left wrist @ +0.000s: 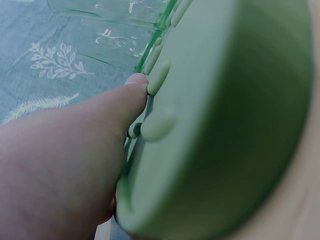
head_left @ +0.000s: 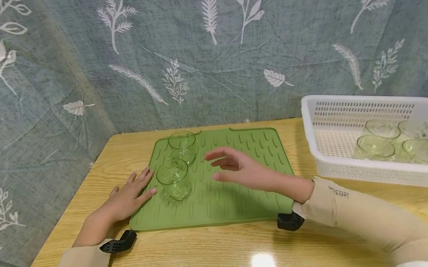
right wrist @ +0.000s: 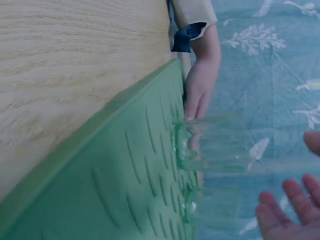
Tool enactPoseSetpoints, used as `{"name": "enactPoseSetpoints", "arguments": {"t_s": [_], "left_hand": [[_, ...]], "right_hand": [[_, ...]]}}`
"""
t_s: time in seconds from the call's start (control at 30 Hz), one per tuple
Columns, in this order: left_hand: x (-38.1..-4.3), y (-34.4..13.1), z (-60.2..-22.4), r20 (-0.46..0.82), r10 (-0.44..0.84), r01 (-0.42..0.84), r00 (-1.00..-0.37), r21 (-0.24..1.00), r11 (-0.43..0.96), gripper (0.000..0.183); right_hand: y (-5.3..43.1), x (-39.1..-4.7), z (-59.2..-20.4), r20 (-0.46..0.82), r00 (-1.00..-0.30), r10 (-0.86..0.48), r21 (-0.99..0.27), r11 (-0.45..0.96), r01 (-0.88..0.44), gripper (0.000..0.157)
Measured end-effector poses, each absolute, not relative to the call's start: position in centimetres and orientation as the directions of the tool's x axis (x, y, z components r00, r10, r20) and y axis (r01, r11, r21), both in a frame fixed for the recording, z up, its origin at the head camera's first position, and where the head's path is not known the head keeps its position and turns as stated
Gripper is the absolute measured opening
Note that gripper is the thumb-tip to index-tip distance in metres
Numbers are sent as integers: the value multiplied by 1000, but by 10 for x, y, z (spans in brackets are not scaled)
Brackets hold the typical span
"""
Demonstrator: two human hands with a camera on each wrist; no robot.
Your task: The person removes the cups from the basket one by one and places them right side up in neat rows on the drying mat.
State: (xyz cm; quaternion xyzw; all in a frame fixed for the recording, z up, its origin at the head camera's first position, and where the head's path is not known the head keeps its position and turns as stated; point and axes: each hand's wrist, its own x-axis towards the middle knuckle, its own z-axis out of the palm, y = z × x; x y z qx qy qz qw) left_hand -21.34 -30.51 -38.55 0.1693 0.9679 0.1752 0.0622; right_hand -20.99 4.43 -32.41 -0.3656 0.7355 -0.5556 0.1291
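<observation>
Two clear glasses stand upright on a green drying mat (head_left: 221, 206), toward its left side. The nearer glass (head_left: 174, 181) sits in front of the farther glass (head_left: 183, 147). My left hand (head_left: 125, 199) rests flat over the mat's left edge, fingers straight, thumb just left of the nearer glass; the left wrist view shows the thumb (left wrist: 135, 82) on the mat. Above the mat's middle my right hand (head_left: 241, 169) hovers, fingers loosely bent and holding nothing, to the right of both glasses. In the right wrist view its fingers (right wrist: 295, 200) are spread apart from the glasses.
A white perforated plastic basket (head_left: 374, 169) stands on the wooden table (head_left: 195, 257) to the right of the mat. Several glasses (head_left: 376, 146) are inside it. A grey-blue leaf-patterned cloth (head_left: 200, 74) hangs behind the table and along its left side.
</observation>
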Motion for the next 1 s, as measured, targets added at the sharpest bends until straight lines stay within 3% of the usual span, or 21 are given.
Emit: {"name": "enactPoseSetpoints", "arguments": {"t_s": [0.17, 0.4, 0.6, 0.87, 1.0], "left_hand": [[-213, -306, -385, -70, 343, 297, -937, 358, 885, 72], [-216, -307, -387, -66, 347, 303, -936, 352, 886, 72], [-217, -307, -387, -68, 347, 302, -935, 355, 885, 73], [-218, -307, -385, -74, 353, 304, -933, 362, 881, 73], [-219, -307, -384, -74, 352, 304, -933, 361, 882, 72]], "right_hand": [[58, -201, -312, 315, -644, -697, -855, 87, -512, 43], [80, -189, -301, 356, -610, -708, -826, 67, -559, 39], [106, -188, -304, 394, -626, -673, -772, 127, -623, 41], [152, -190, -302, 389, -696, -603, -687, 313, -656, 45], [174, -193, -300, 439, -693, -572, -624, 361, -693, 45]]}}
